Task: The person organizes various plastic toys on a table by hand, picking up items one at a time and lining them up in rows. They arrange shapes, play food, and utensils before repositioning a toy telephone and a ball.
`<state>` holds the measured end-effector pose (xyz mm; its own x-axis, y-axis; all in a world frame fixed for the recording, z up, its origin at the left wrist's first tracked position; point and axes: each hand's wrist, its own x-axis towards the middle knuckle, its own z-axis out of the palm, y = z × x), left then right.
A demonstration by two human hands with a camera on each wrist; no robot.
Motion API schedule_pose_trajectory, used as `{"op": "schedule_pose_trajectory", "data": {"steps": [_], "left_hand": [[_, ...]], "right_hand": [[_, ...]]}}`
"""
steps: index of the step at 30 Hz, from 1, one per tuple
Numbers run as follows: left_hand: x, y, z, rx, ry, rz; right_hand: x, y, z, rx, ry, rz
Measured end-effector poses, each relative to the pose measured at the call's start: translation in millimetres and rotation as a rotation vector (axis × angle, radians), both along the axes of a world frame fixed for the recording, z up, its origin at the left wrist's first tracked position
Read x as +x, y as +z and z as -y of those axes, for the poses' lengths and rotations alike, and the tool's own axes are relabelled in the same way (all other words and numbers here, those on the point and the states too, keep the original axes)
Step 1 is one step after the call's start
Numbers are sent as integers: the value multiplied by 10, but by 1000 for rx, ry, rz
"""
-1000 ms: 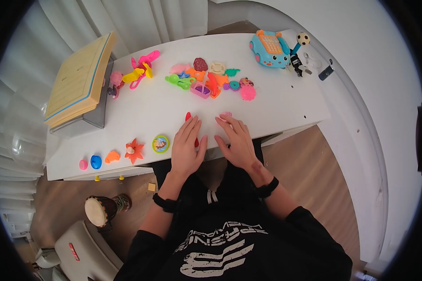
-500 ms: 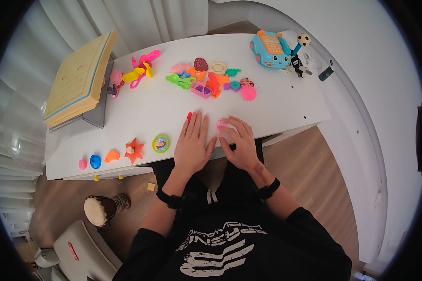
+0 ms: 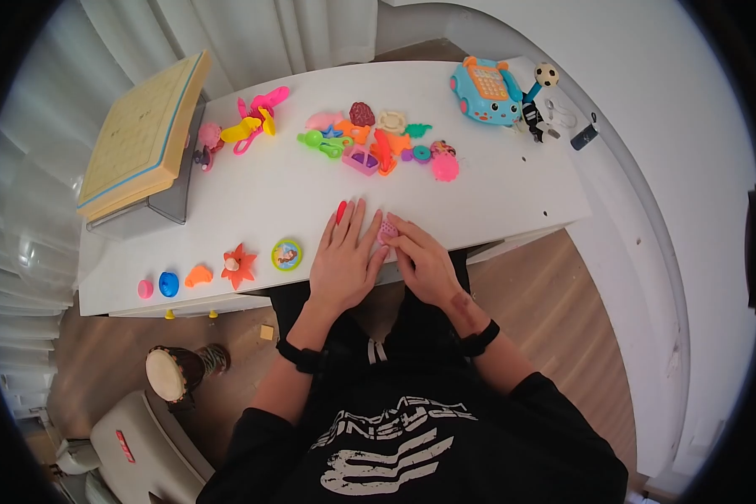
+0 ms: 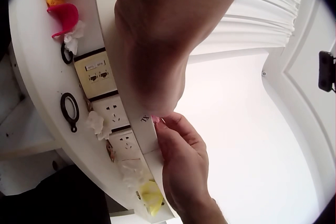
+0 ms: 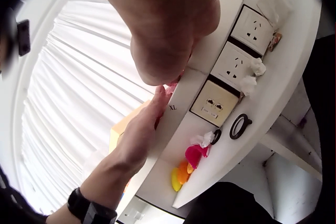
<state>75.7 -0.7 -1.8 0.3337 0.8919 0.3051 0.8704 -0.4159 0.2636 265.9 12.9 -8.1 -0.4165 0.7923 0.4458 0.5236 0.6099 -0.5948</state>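
White tabletop (image 3: 479, 197) crosses the upper half of the head view, above a wood floor. Nearest, at the bottom middle, pale lettering on the black shirt (image 3: 353, 449) is upside down and too broken to read surely. At the lower left, a chair (image 3: 139, 441) bears a red label (image 3: 124, 446), too small to read.

At the centre, the left hand (image 3: 343, 269) rests palm down, its fingers straight and slightly apart; a red piece (image 3: 341, 212) shows among its outer fingers, whether pressed I cannot tell. Beside it, the right hand (image 3: 426, 267) bends its fingers, thumb and fingertips together on a pink dotted piece (image 3: 386, 232) between the 2 hands. That pinch probably steadies the small piece near the table edge.

Left of the hands, 5 small toys, from a pink pot (image 3: 145, 289) to a green-rimmed disc (image 3: 286, 254), line the near edge, perhaps so each can be reached singly. Below the tabletop, a marking (image 4: 145, 119) reads "XL"; the labels on the cream socket plate (image 4: 100, 84) are too small to read.

Farther, at the upper middle, mixed moulds (image 3: 370, 144) lie bunched, seemingly set aside. Upper right holds a blue toy phone (image 3: 487, 91); white curtains (image 3: 294, 38) hang behind, upper left.
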Motion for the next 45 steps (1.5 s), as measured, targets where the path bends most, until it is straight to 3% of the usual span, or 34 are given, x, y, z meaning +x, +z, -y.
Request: {"op": "schedule_pose_trajectory", "data": {"steps": [25,29,34,37,45], "left_hand": [[10,23,14,-4,50,53],[-3,42,30,-3,38,80],[1,31,26,-10,53,75],[-11,38,31,-2,51,70],[-7,-5,-51,17,70,176]], "right_hand": [[6,43,30,53,-143,43],[145,69,-192,120,-234,38],[309,200,-664,209,-427,202],[436,-21,-746,113,-382,328],[365,-11,-100,33,-311,289]]}}
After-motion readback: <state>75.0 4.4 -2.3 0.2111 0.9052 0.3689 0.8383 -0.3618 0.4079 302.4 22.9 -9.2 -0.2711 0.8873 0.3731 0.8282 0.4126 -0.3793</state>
